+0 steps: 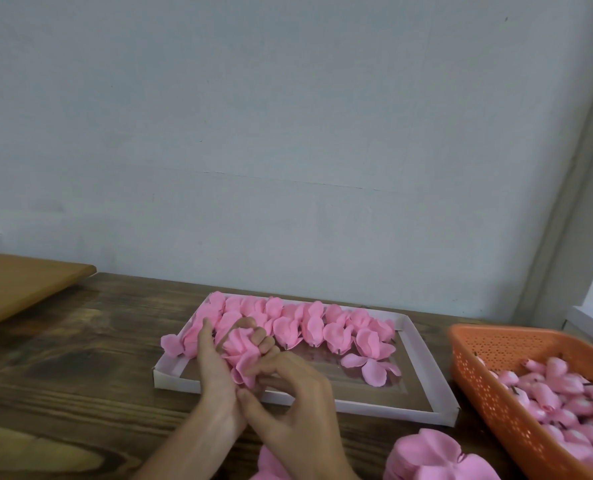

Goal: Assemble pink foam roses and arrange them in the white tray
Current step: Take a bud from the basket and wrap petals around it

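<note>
A: White tray (392,409), back-middle of the bench (97,341), finished roses (316,323) ranked along its far edge; near half kept bare for more.
B: Orange basket (478,368) at the right edge, buds (547,393) within reach.
A: Unfinished rose (243,351) over the tray's near-left corner, wrapped in the left hand (215,374); right hand (298,403) pinching its base, probably to cinch petals.

Pink roses (314,325) lie in rows inside the white tray (392,410).

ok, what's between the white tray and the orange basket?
Just bare wooden table, per the head view; white tray and orange basket don't touch.
</note>
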Tool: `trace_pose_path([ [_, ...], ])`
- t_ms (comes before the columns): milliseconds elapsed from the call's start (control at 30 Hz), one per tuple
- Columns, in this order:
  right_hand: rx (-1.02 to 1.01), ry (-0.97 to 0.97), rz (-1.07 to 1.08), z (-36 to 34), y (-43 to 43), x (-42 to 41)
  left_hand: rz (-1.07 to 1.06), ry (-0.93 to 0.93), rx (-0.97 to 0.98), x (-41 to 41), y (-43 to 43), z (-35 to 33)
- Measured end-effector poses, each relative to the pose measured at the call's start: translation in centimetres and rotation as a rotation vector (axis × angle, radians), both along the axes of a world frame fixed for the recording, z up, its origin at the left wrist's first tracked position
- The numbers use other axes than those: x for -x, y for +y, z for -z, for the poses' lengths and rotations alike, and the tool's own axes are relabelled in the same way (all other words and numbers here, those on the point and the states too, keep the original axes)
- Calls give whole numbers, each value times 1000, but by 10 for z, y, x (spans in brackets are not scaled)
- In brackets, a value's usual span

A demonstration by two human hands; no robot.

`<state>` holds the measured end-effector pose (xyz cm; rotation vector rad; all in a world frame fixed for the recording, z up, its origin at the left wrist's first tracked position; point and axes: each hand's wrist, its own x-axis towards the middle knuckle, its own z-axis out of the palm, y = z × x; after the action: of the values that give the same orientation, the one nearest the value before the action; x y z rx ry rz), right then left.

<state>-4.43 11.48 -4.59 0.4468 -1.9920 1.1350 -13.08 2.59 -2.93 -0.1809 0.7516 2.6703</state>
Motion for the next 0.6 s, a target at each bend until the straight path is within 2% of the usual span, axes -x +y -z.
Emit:
trace_pose_path([
  [167, 35, 27, -27, 0, 0, -1, 0, -20, 34, -1, 1, 4],
  [367, -20, 10, 26, 3, 1, 1, -28, 62, 52, 1, 2, 8],
  [600, -145, 128, 107, 5, 3, 3, 30, 224, -24, -2, 7, 6],
])
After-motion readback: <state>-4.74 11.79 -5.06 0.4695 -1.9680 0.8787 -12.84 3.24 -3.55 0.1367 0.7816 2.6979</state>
